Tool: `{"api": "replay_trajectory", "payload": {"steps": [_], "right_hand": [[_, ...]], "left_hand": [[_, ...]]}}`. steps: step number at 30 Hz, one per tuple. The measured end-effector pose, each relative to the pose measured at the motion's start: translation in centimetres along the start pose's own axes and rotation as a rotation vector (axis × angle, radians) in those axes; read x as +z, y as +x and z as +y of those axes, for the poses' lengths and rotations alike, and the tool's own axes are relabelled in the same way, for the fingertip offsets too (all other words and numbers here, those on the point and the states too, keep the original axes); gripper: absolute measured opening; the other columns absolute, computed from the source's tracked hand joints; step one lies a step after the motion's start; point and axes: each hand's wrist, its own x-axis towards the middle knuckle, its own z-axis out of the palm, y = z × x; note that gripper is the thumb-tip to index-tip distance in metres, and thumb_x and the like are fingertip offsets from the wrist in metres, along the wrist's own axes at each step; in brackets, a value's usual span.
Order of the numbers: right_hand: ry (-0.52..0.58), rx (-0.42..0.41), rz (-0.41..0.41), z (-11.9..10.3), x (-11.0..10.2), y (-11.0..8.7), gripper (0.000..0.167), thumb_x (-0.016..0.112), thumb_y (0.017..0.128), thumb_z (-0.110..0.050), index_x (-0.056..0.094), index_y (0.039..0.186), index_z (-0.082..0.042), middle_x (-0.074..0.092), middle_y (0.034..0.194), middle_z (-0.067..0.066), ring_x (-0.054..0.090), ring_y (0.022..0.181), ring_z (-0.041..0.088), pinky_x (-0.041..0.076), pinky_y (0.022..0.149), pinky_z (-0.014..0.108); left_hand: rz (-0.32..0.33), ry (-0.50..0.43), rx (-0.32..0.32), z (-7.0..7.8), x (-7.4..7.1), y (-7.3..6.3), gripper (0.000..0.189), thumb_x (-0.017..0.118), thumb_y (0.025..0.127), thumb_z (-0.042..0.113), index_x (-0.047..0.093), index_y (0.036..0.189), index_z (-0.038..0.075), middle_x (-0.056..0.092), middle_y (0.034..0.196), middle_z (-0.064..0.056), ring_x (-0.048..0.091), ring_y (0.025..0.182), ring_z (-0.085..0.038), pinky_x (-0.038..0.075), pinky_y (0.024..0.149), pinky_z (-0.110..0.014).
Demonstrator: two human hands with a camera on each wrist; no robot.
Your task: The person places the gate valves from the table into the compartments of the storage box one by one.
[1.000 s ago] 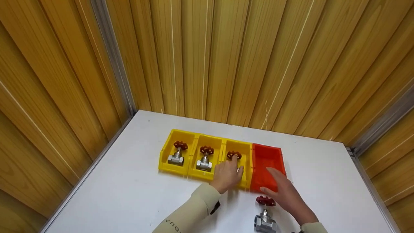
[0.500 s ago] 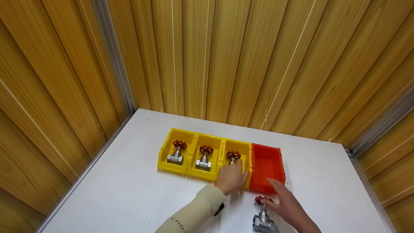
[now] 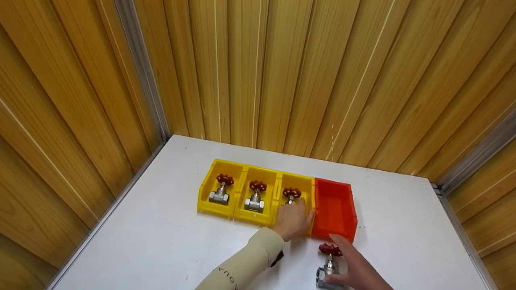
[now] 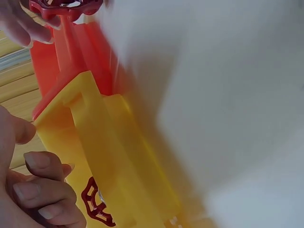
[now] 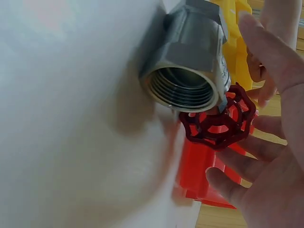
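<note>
In the head view my left hand reaches into the third yellow bin, in front of a gate valve with a red handwheel. Its body is mostly hidden by the hand. The left wrist view shows the left fingers curled; whether they grip anything is unclear. Another metal gate valve stands on the white table, its threaded opening facing the right wrist camera. My right hand is around its right side, fingers spread behind the handwheel and thumb near the body.
Two more yellow bins each hold a valve. A red bin adjoins the third yellow bin on the right. Wood-patterned walls enclose the white table.
My left hand has drawn back from the third bin's handwheel, slightly right and toward me. My right hand has come down from above the red bin to beside the valve on the table.
</note>
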Motion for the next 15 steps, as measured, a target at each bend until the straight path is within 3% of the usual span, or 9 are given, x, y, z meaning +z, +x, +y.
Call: {"api": "replay_trajectory", "payload": {"steps": [5,9,15], "right_hand": [[0.085,-0.041,-0.079,1.2,0.3,-1.1,0.125,0.088,0.055,-0.053,0.014,0.154,-0.035,0.024,0.158,0.004,0.04,0.134,0.034,0.053,0.091,0.042],[0.124,-0.024,-0.107,1.7,0.6,-1.6,0.131,0.089,0.053,-0.052,0.005,0.154,-0.041,0.01,0.163,0.003,0.03,0.14,0.039,0.054,0.09,0.042],[0.151,-0.016,-0.127,1.8,0.6,-1.8,0.135,0.089,0.053,-0.053,0.0,0.154,-0.041,0.006,0.164,0.0,0.025,0.142,0.04,0.052,0.093,0.045]], "left_hand": [[0.011,-0.013,0.012,0.5,0.2,-0.1,0.046,0.045,0.096,0.057,0.056,0.11,0.015,0.054,0.073,0.001,0.052,0.063,-0.014,0.049,0.064,-0.029],[0.016,0.002,0.025,0.9,0.2,-0.1,0.047,0.044,0.096,0.057,0.056,0.109,0.014,0.052,0.07,0.001,0.049,0.06,-0.014,0.046,0.06,-0.028],[0.003,0.018,0.021,1.2,0.5,0.2,0.051,0.041,0.096,0.06,0.056,0.108,0.013,0.053,0.07,0.0,0.051,0.06,-0.015,0.045,0.056,-0.028]]}}
